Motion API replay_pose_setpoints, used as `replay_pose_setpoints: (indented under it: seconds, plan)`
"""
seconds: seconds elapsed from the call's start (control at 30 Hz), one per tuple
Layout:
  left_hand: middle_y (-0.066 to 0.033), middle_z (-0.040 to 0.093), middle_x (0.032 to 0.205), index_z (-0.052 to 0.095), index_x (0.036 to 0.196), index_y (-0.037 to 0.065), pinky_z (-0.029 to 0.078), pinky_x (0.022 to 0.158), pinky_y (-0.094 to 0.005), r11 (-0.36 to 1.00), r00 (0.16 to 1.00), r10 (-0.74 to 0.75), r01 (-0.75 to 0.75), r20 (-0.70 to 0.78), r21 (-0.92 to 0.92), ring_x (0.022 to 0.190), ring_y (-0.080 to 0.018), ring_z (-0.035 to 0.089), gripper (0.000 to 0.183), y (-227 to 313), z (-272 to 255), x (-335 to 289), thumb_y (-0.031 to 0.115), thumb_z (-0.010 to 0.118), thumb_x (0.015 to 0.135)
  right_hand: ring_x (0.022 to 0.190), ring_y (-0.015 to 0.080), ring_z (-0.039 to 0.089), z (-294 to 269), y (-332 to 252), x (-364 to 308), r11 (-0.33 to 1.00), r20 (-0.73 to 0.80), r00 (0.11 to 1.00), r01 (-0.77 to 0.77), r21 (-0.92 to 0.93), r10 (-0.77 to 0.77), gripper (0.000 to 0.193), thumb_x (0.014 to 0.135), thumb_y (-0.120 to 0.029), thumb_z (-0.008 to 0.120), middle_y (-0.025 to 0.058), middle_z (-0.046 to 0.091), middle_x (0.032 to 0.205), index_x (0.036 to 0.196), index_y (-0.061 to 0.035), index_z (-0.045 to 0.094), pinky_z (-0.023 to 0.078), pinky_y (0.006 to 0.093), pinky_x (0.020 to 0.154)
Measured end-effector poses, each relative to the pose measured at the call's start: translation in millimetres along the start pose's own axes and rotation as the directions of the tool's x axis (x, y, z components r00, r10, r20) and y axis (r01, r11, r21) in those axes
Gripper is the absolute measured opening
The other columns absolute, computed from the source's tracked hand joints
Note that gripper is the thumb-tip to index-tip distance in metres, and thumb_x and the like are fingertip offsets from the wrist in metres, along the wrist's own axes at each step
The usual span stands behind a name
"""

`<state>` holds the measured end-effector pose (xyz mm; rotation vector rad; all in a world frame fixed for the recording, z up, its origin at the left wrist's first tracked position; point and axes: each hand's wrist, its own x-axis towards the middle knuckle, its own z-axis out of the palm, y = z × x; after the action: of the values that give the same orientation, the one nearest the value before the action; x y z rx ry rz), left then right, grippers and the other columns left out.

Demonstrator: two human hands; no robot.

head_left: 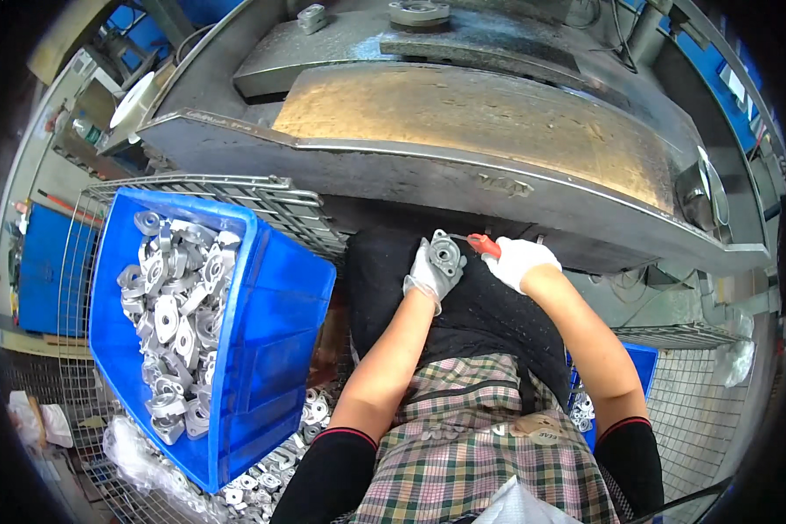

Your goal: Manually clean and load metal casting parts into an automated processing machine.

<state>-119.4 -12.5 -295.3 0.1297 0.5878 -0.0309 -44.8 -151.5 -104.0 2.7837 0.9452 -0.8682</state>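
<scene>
My left hand (426, 281), in a white glove, is closed around a grey metal casting (445, 254) with a round central opening and a flange. In my right hand (524, 264), also gloved, is a hand tool with a red handle (484, 245). Its thin shaft points left and meets the upper right edge of the casting; its tip is too small to make out. Both hands are above my lap, in front of the machine bed. To the left stands a tilted blue bin (275, 341) holding many similar castings (170, 319).
Ahead, the metal machine table (480, 113) has a raised front edge (410, 155). A round part (419, 13) sits on its far plate. Wire-mesh cages (279, 194) stand at both sides. More castings (262, 472) lie below the bin, and another blue bin (639, 367) is partly hidden behind my right arm.
</scene>
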Motion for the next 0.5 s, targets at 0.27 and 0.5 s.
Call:
replay_pose_setpoints:
  seconds: [0.27,0.5]
  plan:
    - [-0.0019,0.058,0.127,0.056,0.127,0.027,0.038,0.097,-0.0485,0.997,1.000,-0.006,0.006,-0.004,0.071,0.111,-0.0365,0.051,0.060,1.8,-18.3,12.0,0.066,0.029,0.092,0.102,0.0340,0.063,-1.8,2.3,-3.6,1.000,0.002,1.000,-0.019,-0.002,0.019,0.044,0.094,-0.045,0.043,0.0150,0.066,0.110,0.114,-0.0089,0.058,0.049,0.0446,0.088]
    - [-0.0025,0.061,0.121,0.058,0.123,0.027,0.040,0.093,-0.0483,0.999,1.000,-0.004,0.004,0.011,0.042,0.106,-0.0369,0.054,0.057,0.5,-19.1,14.8,0.066,0.031,0.092,0.102,0.0343,0.064,2.2,7.0,-1.7,1.000,-0.013,1.000,-0.009,0.015,0.009,0.043,0.094,-0.044,0.043,0.0154,0.067,0.109,0.113,-0.0082,0.058,0.049,0.0443,0.088]
